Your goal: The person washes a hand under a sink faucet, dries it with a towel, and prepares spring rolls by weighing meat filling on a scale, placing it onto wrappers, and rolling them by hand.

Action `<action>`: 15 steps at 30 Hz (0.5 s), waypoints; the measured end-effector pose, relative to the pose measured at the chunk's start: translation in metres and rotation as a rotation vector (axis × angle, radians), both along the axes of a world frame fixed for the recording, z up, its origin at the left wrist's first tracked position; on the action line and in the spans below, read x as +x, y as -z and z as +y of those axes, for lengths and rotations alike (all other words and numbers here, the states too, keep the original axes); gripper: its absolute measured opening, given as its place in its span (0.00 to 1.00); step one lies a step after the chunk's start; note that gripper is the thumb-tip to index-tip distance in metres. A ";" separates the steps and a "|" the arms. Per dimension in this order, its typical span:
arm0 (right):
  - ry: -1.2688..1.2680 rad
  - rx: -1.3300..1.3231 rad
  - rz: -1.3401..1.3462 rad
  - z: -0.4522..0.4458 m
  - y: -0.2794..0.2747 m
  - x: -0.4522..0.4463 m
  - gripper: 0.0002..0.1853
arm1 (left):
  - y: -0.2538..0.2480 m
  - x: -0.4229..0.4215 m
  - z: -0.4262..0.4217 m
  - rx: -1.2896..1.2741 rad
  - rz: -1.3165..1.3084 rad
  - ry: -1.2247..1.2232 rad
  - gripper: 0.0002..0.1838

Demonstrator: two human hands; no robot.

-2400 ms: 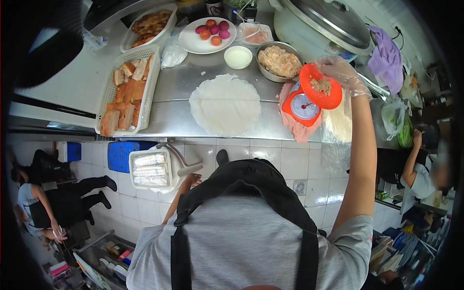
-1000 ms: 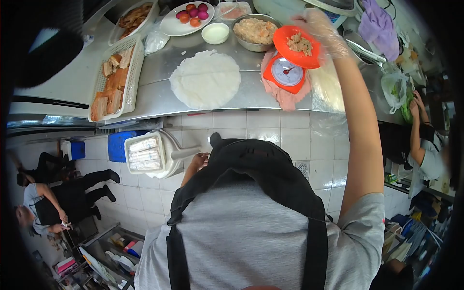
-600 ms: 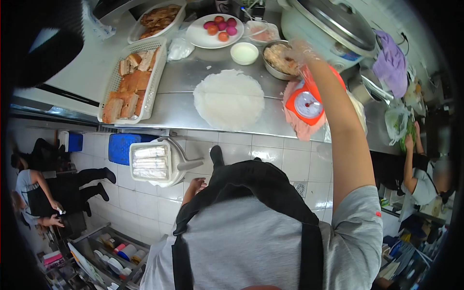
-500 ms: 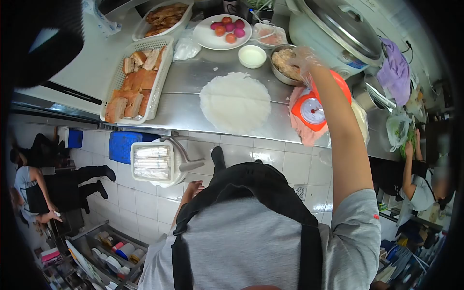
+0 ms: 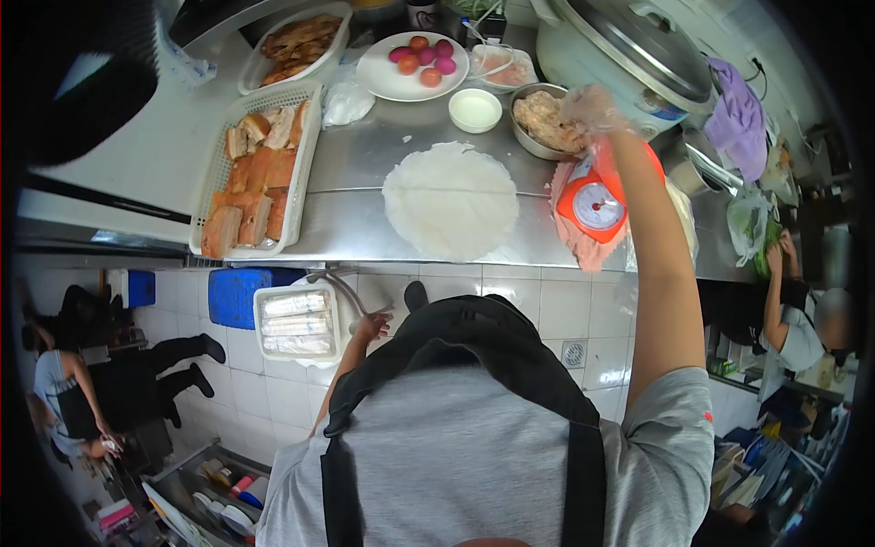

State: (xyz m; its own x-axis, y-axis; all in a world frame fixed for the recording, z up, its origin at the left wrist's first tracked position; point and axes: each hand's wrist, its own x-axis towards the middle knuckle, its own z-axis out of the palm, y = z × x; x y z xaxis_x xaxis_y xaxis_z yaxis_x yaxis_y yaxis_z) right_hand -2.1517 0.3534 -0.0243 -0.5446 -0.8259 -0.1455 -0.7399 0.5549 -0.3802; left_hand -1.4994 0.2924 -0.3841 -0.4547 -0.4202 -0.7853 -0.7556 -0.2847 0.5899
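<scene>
My right hand (image 5: 591,111), in a clear plastic glove, is at the right side of a metal bowl (image 5: 531,149) of pale minced filling (image 5: 544,121). Its fingertips touch the filling, but blur and the glove hide how they are bent. Just below that forearm stands an orange-red dial scale (image 5: 597,208) on a pink cloth (image 5: 592,252). A thin round white wrapper sheet (image 5: 450,199) lies flat on the steel counter (image 5: 346,214). My left hand (image 5: 372,326) hangs below the counter edge, fingers loosely stretched and holding nothing, beside a white basket of wrapped packs (image 5: 298,321).
A white basket of roast pork pieces (image 5: 255,173) stands at the counter's left. Behind are a plate of red and purple balls (image 5: 421,62), a small white bowl (image 5: 475,110) and a large lidded pot (image 5: 592,55). Co-workers (image 5: 68,383) (image 5: 793,319) stand on both sides.
My right hand has shifted slightly right toward the bowl's rim. My left hand has risen a little toward the counter. The view has moved slightly.
</scene>
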 end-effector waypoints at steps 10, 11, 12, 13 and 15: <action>0.252 -0.291 -0.352 0.144 -0.089 0.039 0.16 | 0.071 0.003 -0.013 -0.277 0.139 0.438 0.17; 0.207 -0.233 -0.481 0.154 -0.084 0.029 0.16 | 0.037 -0.014 -0.006 -0.463 0.216 0.586 0.17; 0.146 -0.288 -0.361 0.161 -0.070 0.023 0.15 | 0.024 -0.028 -0.007 -0.562 0.310 0.740 0.17; 0.082 -0.339 -0.239 0.167 -0.051 0.019 0.14 | 0.017 -0.039 -0.007 -0.681 0.414 0.885 0.16; 0.049 -0.327 -0.016 0.175 -0.045 0.023 0.15 | 0.039 -0.042 -0.010 -0.454 0.327 0.823 0.16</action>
